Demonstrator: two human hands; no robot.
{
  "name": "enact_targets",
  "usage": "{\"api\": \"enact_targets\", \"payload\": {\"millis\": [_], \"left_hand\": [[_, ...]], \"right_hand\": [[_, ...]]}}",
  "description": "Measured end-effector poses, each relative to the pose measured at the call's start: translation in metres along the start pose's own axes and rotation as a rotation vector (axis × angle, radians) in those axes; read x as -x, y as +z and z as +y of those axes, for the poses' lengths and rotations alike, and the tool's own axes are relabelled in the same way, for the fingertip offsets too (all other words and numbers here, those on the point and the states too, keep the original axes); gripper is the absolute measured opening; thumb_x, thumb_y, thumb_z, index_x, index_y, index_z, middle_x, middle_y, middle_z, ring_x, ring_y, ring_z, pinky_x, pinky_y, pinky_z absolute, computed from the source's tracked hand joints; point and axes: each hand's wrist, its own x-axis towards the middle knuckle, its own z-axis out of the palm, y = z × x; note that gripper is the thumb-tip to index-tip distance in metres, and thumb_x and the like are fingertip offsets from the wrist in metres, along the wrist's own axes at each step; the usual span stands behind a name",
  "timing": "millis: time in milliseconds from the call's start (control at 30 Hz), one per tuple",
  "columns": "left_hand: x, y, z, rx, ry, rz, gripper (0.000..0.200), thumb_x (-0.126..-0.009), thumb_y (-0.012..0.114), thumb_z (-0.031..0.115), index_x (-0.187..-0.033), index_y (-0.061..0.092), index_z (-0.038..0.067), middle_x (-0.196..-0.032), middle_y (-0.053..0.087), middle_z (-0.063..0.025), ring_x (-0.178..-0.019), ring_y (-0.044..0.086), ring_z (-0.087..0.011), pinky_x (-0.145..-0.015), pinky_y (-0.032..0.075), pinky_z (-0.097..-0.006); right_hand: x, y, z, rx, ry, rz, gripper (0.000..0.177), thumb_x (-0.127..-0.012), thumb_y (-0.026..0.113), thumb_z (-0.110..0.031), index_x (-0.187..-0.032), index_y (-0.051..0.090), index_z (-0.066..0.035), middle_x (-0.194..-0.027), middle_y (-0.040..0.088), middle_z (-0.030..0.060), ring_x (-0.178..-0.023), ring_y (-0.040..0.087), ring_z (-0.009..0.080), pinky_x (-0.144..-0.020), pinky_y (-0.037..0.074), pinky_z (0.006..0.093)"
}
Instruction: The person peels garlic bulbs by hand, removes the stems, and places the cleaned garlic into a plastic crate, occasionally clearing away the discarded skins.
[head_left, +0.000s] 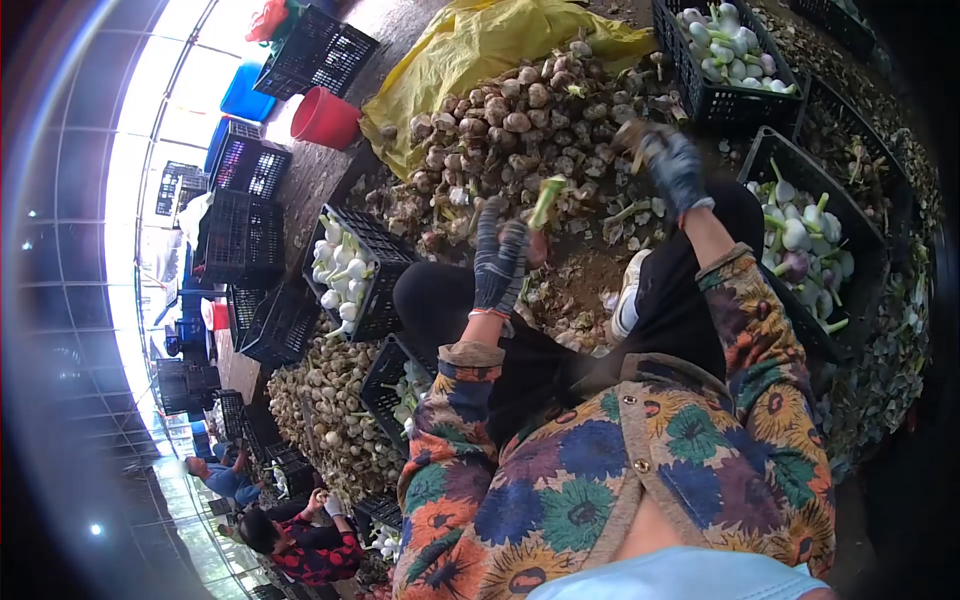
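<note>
Centrally, between the knees, a garlic bulb (537, 248) with a thick green stem (546, 203): held at the inner side of the gloved left hand (502, 260), fingers closed on the bulb end. Long axis running from the bulb, nearer the body, outward and slightly rightward to the stem's tip, free of the glove. Nearer hand, the left, in contact; well apart, farther out and to the right of the stem, the gloved right hand (668, 165), blurred, fingertips directed leftward; impossible to tell whether spread, together or clamped on something. Just beyond, a heap of soil-stained garlic (510, 112), bordered by a yellow sheet (440, 60). Flanking the knees, black crates of pale bulbs, one leftward (385, 290), another rightward (822, 180).
</note>
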Motion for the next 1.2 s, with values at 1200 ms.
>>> {"api": "enact_targets", "payload": {"millis": [1200], "left_hand": [[-0.025,-0.002,-0.064,0.187,-0.051,0.025,0.051,-0.091,0.047,0.018,-0.136,0.026,0.006,-0.086,0.057,-0.0047,-0.071,0.051,-0.0064,-0.059,0.044,-0.0212]], "right_hand": [[0.021,0.111,-0.029,-0.289,0.421,-0.516,0.029,-0.086,0.055,-0.027,-0.089,0.06,0.001,-0.071,0.061,0.0045,-0.066,0.057,0.0133,-0.062,0.044,0.0268]]}}
